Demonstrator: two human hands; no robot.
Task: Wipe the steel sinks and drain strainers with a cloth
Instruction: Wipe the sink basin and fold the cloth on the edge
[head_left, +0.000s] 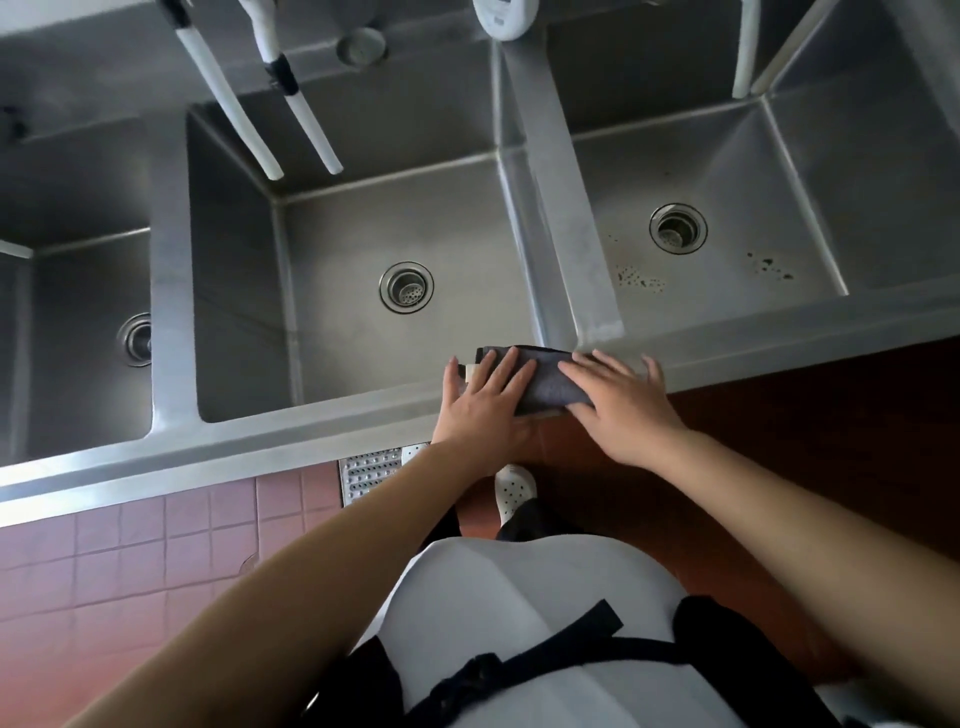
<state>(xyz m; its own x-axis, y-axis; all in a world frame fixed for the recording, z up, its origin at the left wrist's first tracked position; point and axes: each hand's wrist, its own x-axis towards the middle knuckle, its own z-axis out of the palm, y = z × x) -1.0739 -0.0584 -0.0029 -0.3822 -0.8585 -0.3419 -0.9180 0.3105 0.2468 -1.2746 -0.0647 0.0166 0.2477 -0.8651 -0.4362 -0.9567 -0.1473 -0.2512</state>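
Head view: cloth (545, 382), dark, folded, soft and light, likely limp once lifted, lying on sink rim (311, 431) at 6 o'clock of the divider, flattened under left hand (483, 400) and right hand (623, 405), fingers straight; best pinched at a folded edge.

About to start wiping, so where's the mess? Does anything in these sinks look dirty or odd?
Yes. The right sink has dark specks and rusty spots on its floor, either side of its drain strainer. The middle sink looks plain. Both hands press the cloth on the front rim.
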